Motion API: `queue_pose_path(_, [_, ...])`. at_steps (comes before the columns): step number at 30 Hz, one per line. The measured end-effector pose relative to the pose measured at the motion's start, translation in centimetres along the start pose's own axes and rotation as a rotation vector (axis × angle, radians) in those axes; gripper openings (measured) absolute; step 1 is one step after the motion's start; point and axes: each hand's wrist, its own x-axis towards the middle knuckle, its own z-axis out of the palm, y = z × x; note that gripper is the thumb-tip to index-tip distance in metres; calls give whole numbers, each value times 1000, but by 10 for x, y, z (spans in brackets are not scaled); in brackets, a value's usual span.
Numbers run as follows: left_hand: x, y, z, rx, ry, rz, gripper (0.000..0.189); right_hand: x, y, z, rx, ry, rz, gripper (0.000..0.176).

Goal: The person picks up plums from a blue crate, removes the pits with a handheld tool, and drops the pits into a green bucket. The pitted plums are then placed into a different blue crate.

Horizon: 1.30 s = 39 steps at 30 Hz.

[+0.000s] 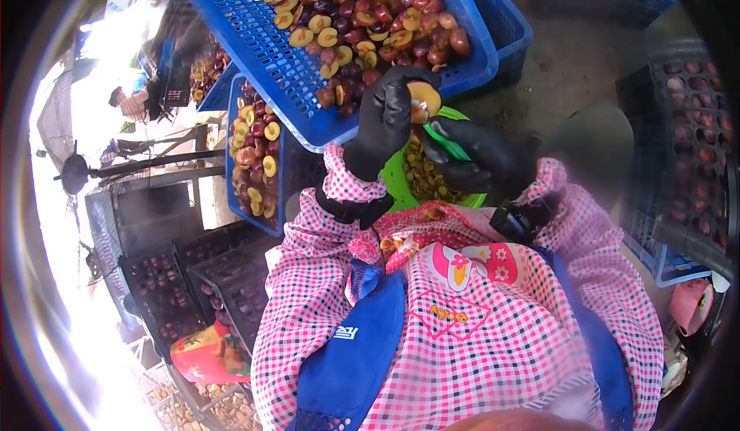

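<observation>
My left hand point(389, 115), in a black glove, holds a halved plum point(423, 100) with its yellow cut face showing. In my right hand point(482, 154), also black-gloved, is a green-handled tool point(449, 143); its metal tip touches the middle of the plum half. Below both hands stands a bright green container point(397, 182) with small brownish-yellow pieces point(432, 178) inside. Just beyond my left hand, a blue basket point(250, 42) holds many plum halves, some with the yellow side up and others with the dark skin up.
Another blue basket point(233, 161) of plum halves stands at the left. Black crates of whole plums point(158, 281) are at the lower left, and a black crate point(697, 138) of plums rests at the right. A red and yellow bag point(208, 354) lies lower left.
</observation>
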Motion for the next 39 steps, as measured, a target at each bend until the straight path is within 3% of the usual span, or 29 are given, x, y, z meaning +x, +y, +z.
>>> queue_pose_path(4, [4,0,-6,-320,-19,-64,65,6,8,-3,187,-174,-25,44])
queue_pose_path(6, [-10,-27,-27,-320,164,-298,67,0,7,3,-153,-102,-102,43])
queue_pose_path(7, [1,-7,-37,-338,331,-511,67,2,9,0,-153,-104,-97,43])
queue_pose_path(8, [0,-11,-59,-184,380,-520,65,8,14,-13,-350,-112,-137,41])
queue_pose_path(9, [-2,-11,-90,-101,409,-406,65,10,17,-16,-552,-109,-181,40])
queue_pose_path(11, [-15,-25,-176,29,605,-342,60,7,15,-10,-562,3,-157,38])
queue_pose_path(12, [-10,4,-186,280,726,-441,61,7,14,-6,-570,107,-124,37])
queue_pose_path(14, [-22,-5,-241,702,691,-465,65,8,9,-2,-584,132,-174,36])
queue_pose_path(16, [-19,-12,-278,1611,502,-527,58,7,4,1,-605,154,-221,35])
queue_pose_path(17, [-19,-18,-282,1610,502,-526,58,6,3,3,-642,172,-239,34])
queue_pose_path(19, [3,-18,-257,1756,480,45,55,7,-1,4,-681,204,-270,34])
queue_pose_path(20, [26,-7,-213,1302,501,-197,53,6,0,6,-634,208,-273,32])
queue_pose_path(21, [41,-32,-193,1125,449,-57,54,5,0,8,-587,208,-275,31])
queue_pose_path(22, [61,-29,-159,962,211,-178,56,5,-2,7,-589,211,-275,31])
queue_pose_path(23, [79,-41,-129,929,52,-406,58,5,-2,5,-555,217,-263,31])
queue_pose_path(24, [89,-62,-104,784,-46,-508,60,3,-2,4,-519,226,-251,31])
queue_pose_path(26, [106,-161,-94,1093,-357,-103,59,-1,-7,10,-514,252,-292,31])
queue_pose_path(29, [107,-156,-62,1109,-473,81,54,-5,-9,10,-485,293,-338,31])
queue_pose_path(30, [117,-169,-60,1105,-478,91,54,-6,-10,10,-465,300,-342,31])
queue_pose_path(32, [129,-215,-64,663,-415,-312,50,-6,-13,10,-468,341,-354,32])
queue_pose_path(33, [120,-227,-68,450,-334,-239,47,-5,-13,10,-475,374,-357,33])
queue_pose_path(34, [116,-203,-67,454,-333,-241,47,-2,-13,10,-475,369,-358,33])
queue_pose_path(36, [97,-108,-59,-260,-109,-784,44,9,-9,5,-628,647,-582,36])
queue_pose_path(37, [88,-84,-54,-253,-103,-787,44,16,-4,-5,-625,638,-582,36])
queue_pose_path(39, [69,-53,-44,-802,-31,-959,38,31,5,-24,-858,747,-814,35])
